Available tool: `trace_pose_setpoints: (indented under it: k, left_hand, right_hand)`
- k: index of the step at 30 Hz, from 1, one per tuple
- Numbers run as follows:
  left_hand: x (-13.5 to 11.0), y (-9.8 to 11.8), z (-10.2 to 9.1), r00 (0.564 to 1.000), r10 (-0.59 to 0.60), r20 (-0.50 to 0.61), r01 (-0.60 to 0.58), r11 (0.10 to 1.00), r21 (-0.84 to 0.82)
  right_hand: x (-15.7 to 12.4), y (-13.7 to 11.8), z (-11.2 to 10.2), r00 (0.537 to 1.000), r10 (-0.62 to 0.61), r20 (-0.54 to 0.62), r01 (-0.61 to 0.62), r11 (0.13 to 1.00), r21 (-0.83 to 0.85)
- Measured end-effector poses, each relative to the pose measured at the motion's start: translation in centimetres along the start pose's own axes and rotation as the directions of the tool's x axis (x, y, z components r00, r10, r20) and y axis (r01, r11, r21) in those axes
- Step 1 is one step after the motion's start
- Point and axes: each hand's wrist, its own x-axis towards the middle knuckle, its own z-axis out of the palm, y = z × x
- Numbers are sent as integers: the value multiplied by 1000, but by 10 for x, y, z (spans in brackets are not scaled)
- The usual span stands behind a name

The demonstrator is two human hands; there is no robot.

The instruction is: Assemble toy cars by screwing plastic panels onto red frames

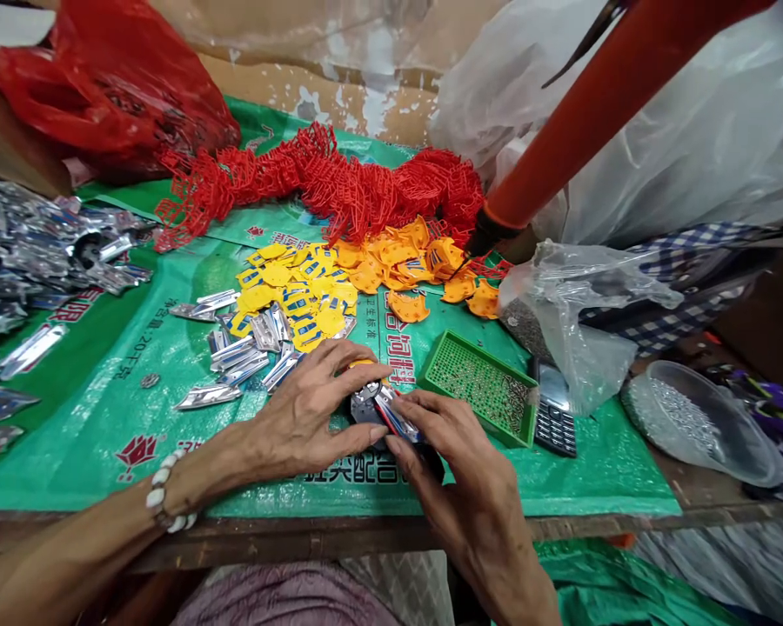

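My left hand point(313, 409) and my right hand point(450, 461) meet near the table's front edge. Together they hold a small dark part point(367, 404) with a shiny silver strip point(398, 417) laid against it. The left fingers pinch the part from above and the left side. The right thumb and fingers press the strip from the right. A white bead bracelet point(163, 496) sits on my left wrist. Just behind the hands lie loose silver pieces point(248, 356) and yellow plastic pieces point(300, 296).
A green perforated tray point(483, 382) and a keypad phone point(553, 417) lie right of my hands. Orange pieces point(398, 261) and red plastic frames point(339, 183) sit farther back. An orange pole point(600, 96) slants down. A clear bowl point(698, 426) of small metal bits sits right, foil packets point(32, 252) left.
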Motion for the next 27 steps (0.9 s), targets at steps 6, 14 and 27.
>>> trace_pose_setpoints:
  k: [6, 14, 27]
  left_hand:
    - [0, -3, 3, 996, 15, 83, -17, 1000, 26]
    - [0, -2, 6, 997, 23, 76, -26, 999, 40]
    - [-2, 0, 15, 999, 17, 45, -22, 993, 113]
  right_hand:
    - [2, 3, -12, 967, 236, 94, -254, 919, 302]
    - [5, 9, -25, 981, 73, 179, -111, 971, 214]
    - [21, -1, -31, 922, 102, 373, -142, 986, 82]
